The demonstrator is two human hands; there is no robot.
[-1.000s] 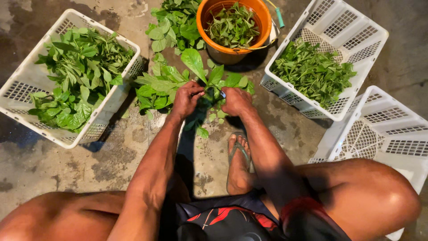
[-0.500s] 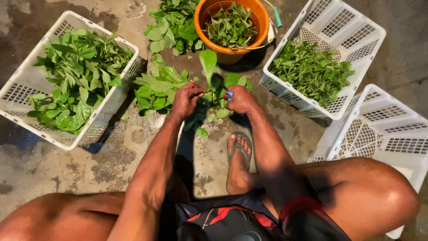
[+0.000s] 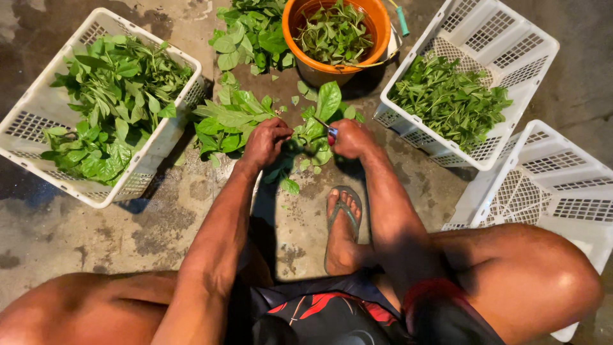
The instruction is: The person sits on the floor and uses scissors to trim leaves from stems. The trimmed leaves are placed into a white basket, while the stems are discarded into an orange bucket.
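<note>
leafy green stems (image 3: 313, 134) bunched btwn both hands, broad glossy leaves.

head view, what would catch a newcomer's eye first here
Dead centre, the left hand and right hand grip a leafy green sprig between them. Behind it stands an orange bucket of greens. White baskets flank them: a full one at left, another at right.

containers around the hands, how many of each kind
white plastic crates: 3 — one with greens at left, one with greens at upper right, one bare at right
orange bucket: 1
total: 4
</note>
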